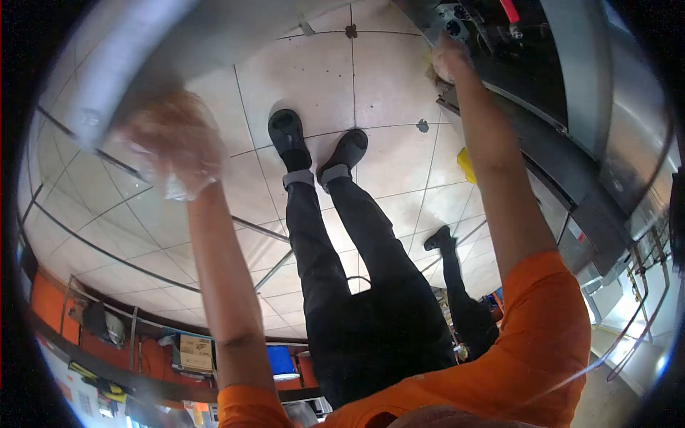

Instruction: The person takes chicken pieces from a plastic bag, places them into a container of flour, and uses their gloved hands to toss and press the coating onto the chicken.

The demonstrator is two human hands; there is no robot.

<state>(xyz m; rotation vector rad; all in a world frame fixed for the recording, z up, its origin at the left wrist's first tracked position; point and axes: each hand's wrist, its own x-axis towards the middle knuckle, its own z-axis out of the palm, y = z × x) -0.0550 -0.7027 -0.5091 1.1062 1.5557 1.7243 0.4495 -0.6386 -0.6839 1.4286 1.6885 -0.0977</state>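
Note:
My left hand (175,143), in a clear plastic glove, is at the upper left. Its fingers are closed at the lower edge of a large grey metal panel (132,68), smeared by motion, and partly hidden behind it. Farther right, my right hand (449,60) reaches to the front of a dark, open metal cabinet (528,78). Those fingers are curled; a brownish, cloth-like patch shows beside them, but I cannot make out what they hold. Just above this hand is a metal fitting (454,23) with dark round parts. A red handle (509,11) sits inside the cabinet.
Pale floor tiles (300,71) lie around my dark shoes (287,132). Another person's leg (457,285) shows behind me at right. A yellow object (466,165) stands by the cabinet. Metal rails, a cardboard box (195,353) and a blue container (282,360) are at lower left.

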